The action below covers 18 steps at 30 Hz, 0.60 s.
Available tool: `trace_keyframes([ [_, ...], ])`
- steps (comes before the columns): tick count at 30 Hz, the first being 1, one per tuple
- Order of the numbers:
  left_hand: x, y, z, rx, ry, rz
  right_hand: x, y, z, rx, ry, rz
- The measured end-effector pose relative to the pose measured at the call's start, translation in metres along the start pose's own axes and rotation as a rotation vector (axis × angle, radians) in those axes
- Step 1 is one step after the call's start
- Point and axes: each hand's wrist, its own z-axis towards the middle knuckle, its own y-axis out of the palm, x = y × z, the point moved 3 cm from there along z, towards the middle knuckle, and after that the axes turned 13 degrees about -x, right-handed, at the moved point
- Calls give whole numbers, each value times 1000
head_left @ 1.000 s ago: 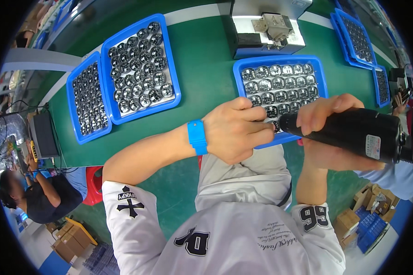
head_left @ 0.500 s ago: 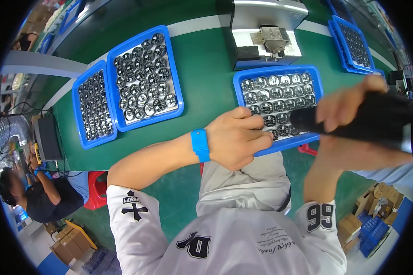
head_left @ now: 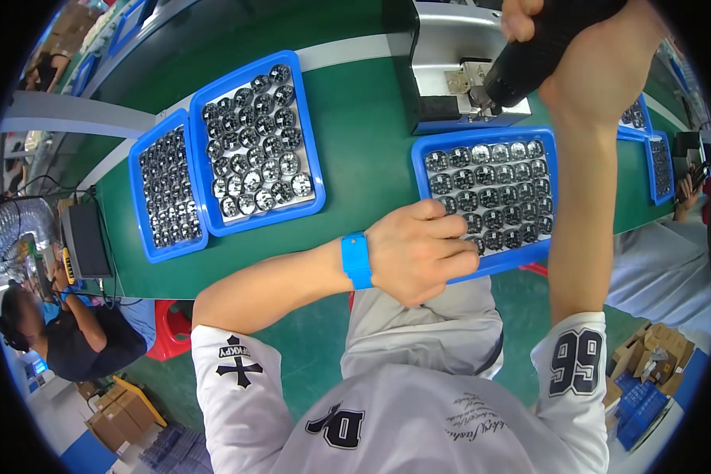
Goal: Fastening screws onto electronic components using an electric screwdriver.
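Black tool [head_left: 533, 59], tapered to a blunt nose, is gripped by the right hand [head_left: 596, 71], fingers wrapped round; nose is held at the metal block [head_left: 462, 81]. Left hand [head_left: 419, 253] is curled at the near-left corner of the blue tray [head_left: 521, 257]; whether anything is pinched cannot be told. Shiny round parts [head_left: 490, 197] are set in rows inside.
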Motion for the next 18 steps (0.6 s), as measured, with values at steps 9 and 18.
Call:
trace_keyframes([
  [9,-3,-1,1,38,-38,-139,-13,-89,-95,-377,49,623],
  [18,-4,-4,3,156,-45,-193,-5,-90,-172,-83,94,546],
])
